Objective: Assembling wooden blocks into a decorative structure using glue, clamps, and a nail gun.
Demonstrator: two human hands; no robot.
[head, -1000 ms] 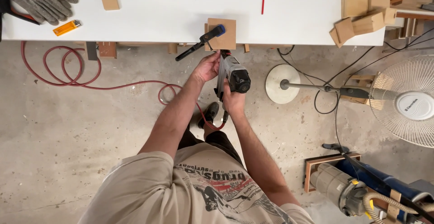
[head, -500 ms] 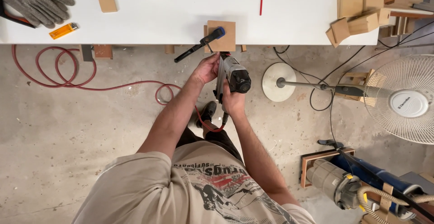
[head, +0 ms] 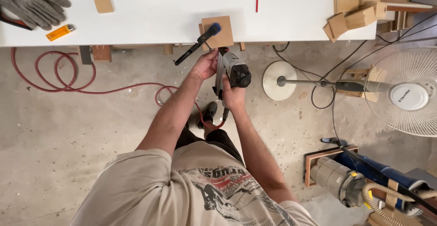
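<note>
head view, grey metal nail gun at frame centre below the white table edge, right hand closed around its grip, left hand clasping its nose, square plywood block clamped above, red coiled hose on concrete floor
</note>
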